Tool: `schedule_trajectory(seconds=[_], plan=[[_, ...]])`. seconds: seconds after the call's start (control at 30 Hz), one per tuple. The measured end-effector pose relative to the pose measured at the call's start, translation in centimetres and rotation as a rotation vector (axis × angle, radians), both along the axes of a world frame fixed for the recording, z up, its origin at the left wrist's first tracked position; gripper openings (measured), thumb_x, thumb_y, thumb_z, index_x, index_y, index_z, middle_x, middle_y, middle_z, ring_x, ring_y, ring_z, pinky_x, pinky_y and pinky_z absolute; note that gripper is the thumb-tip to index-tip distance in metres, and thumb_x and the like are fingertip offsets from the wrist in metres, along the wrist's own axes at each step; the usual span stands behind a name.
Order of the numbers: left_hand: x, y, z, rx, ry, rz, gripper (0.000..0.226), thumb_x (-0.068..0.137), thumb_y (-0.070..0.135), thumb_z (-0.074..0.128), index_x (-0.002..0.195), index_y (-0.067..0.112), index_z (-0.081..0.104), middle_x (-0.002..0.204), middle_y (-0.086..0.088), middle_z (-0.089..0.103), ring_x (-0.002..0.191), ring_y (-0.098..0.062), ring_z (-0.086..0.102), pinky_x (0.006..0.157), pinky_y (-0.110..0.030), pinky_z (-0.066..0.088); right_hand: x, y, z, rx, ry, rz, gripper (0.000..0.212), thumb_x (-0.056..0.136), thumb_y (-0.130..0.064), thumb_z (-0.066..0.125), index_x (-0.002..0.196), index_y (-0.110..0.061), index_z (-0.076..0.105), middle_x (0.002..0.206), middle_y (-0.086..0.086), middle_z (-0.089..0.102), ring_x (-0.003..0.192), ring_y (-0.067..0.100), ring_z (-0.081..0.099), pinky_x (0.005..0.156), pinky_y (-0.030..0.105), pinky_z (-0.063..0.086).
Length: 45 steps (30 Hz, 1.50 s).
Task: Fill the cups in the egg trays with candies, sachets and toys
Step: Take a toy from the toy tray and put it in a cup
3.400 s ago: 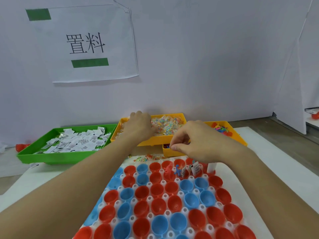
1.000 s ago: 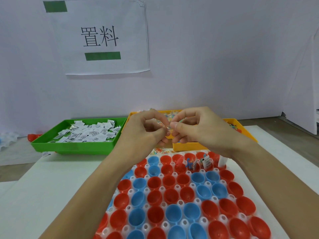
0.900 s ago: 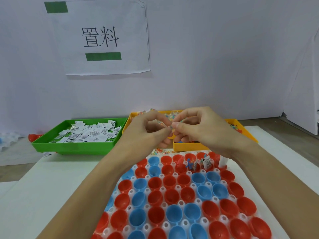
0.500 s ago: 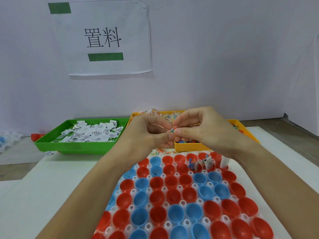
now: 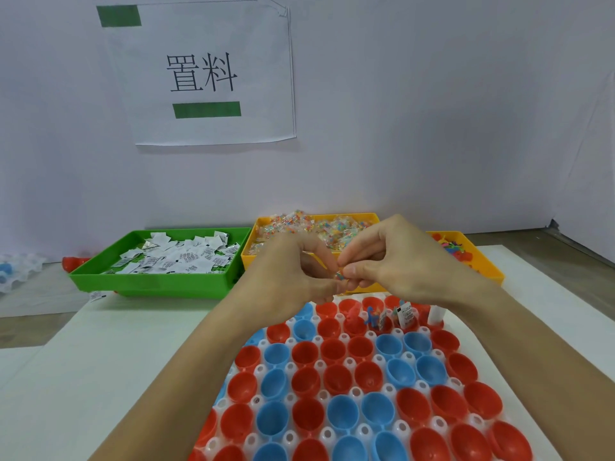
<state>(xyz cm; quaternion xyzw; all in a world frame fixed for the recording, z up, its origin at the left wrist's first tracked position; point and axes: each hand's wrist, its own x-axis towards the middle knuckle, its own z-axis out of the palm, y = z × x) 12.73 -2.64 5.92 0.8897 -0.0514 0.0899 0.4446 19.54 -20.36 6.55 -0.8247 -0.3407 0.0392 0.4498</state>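
Observation:
Both hands meet above the far end of the egg tray (image 5: 319, 364), which is lined with red and blue cups. My left hand (image 5: 286, 271) and my right hand (image 5: 392, 261) pinch one small clear candy packet (image 5: 340, 275) between their fingertips. Two cups in the far row hold a sachet (image 5: 406, 315) and a blue toy (image 5: 372, 317). The other cups in view look empty. The rest of the packet is hidden by my fingers.
A green bin (image 5: 159, 281) of white sachets sits far left. An orange bin (image 5: 316, 224) of candy packets stands behind my hands, and another orange bin (image 5: 479, 261) with colourful toys far right. A white wall with a paper sign (image 5: 203, 74) closes the back.
My left hand left the candy bin and joined the right hand above the tray. Both now pinch a candy packet, which has dropped slightly lower over the last second.

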Motion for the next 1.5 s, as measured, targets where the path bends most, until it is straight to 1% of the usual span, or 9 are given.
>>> schedule_trajectory(seconds=[0.17,0.27,0.53,0.8,0.87,1.1,1.27,1.4,1.5], plan=[[0.0,0.9,0.3,0.034,-0.01,0.035,0.016,0.077,0.029,0.082,0.087,0.025,0.07,0.077,0.004,0.075,0.073,-0.012,0.072,0.072,-0.027,0.057,0.3,-0.4,-0.2,-0.185,-0.099,0.015,0.017,0.084,-0.008,0.076,0.082,-0.024,0.077,0.074,-0.012,0.075,0.071,0.0,0.072,0.068,0.016,0.058],[-0.1,1.5,0.6,0.02,-0.048,0.094,0.012,0.082,0.028,0.079,0.089,0.023,0.07,0.078,0.002,0.075,0.069,-0.012,0.071,0.066,-0.027,0.055,0.3,-0.4,-0.4,-0.269,-0.098,0.038,0.016,0.083,-0.008,0.077,0.083,-0.023,0.079,0.078,-0.013,0.076,0.074,-0.004,0.07,0.072,0.014,0.057],[-0.5,1.8,1.2,0.048,-0.069,0.121,0.008,0.087,0.03,0.074,0.09,0.023,0.071,0.077,0.001,0.074,0.07,-0.024,0.068,0.075,-0.047,0.057,-0.2,0.4,-1.0,-0.458,-0.122,0.071,0.024,0.091,-0.001,0.066,0.087,-0.021,0.078,0.081,-0.01,0.076,0.075,-0.004,0.071,0.075,0.02,0.06],[-0.3,1.8,1.1,0.024,-0.082,0.123,0.005,0.088,0.026,0.072,0.087,0.022,0.071,0.078,-0.003,0.073,0.062,-0.014,0.059,0.073,-0.048,0.055,-0.5,0.9,-1.6,-0.549,-0.228,0.085,0.029,0.091,0.002,0.063,0.089,-0.022,0.078,0.078,-0.012,0.073,0.068,-0.003,0.067,0.062,0.015,0.055],[-0.3,2.0,1.0,0.04,-0.09,0.125,0.004,0.089,0.027,0.072,0.087,0.023,0.071,0.078,-0.002,0.074,0.062,-0.012,0.059,0.074,-0.047,0.055,-0.5,0.9,-1.5,-0.552,-0.232,0.09,0.026,0.091,0.0,0.064,0.089,-0.023,0.077,0.077,-0.011,0.072,0.068,-0.004,0.066,0.059,0.012,0.051],[0.2,3.7,0.5,0.184,-0.122,0.273,0.009,0.089,0.022,0.068,0.081,0.026,0.07,0.077,0.004,0.073,0.074,-0.014,0.067,0.073,-0.032,0.054,-0.6,1.0,-1.5,-0.566,-0.223,0.105,0.026,0.09,0.002,0.064,0.092,-0.019,0.079,0.08,-0.013,0.07,0.07,0.002,0.069,0.068,0.022,0.061],[0.4,6.9,-0.3,0.245,-0.13,0.533,0.026,0.088,0.005,0.055,0.081,0.024,0.071,0.081,-0.004,0.072,0.067,-0.016,0.062,0.056,-0.023,0.043,-0.3,0.3,-0.9,-0.527,-0.231,0.114,0.026,0.091,-0.006,0.065,0.091,-0.028,0.079,0.083,-0.015,0.071,0.079,0.002,0.067,0.067,0.019,0.057],[0.1,10.1,-1.1,0.325,-0.138,0.703,0.033,0.089,-0.002,0.046,0.087,0.017,0.072,0.097,-0.01,0.072,0.079,-0.023,0.06,0.071,-0.027,0.042,0.1,-0.4,-0.2,-0.405,-0.261,0.105,0.017,0.091,-0.02,0.069,0.086,-0.036,0.075,0.08,-0.016,0.071,0.08,-0.002,0.066,0.071,0.021,0.057],[0.0,11.5,-2.5,0.401,-0.071,0.733,0.026,0.094,0.009,0.049,0.097,0.018,0.074,0.106,-0.011,0.069,0.078,-0.025,0.059,0.075,-0.032,0.042,0.5,-0.9,0.2,-0.347,-0.297,0.087,0.015,0.092,-0.023,0.067,0.091,-0.036,0.076,0.08,-0.019,0.071,0.081,0.001,0.066,0.071,0.016,0.054]])
